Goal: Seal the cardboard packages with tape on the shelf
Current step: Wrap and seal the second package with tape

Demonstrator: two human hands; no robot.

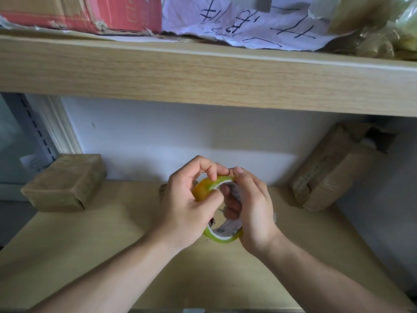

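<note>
A roll of yellowish clear tape [203, 187] with a white printed core is held upright over the middle of the lower shelf [112, 245]. My right hand [250, 211] grips the roll, fingers through its core and thumb on top. My left hand [189, 204] pinches the roll's outer face with thumb and forefinger. A tape-wrapped cardboard package [65, 182] lies at the back left of the shelf. Another cardboard package [334, 168], partly open at its far end, leans at the back right. A small brown item sits behind my left hand, mostly hidden.
A thick wooden upper shelf [203, 73] runs across just above my hands. On it stand a red-and-brown carton [90, 12], crumpled white paper with black writing [237, 21] and plastic-wrapped bundles [379, 23]. A white wall backs the lower shelf; a grey slotted upright [33, 127] stands at left.
</note>
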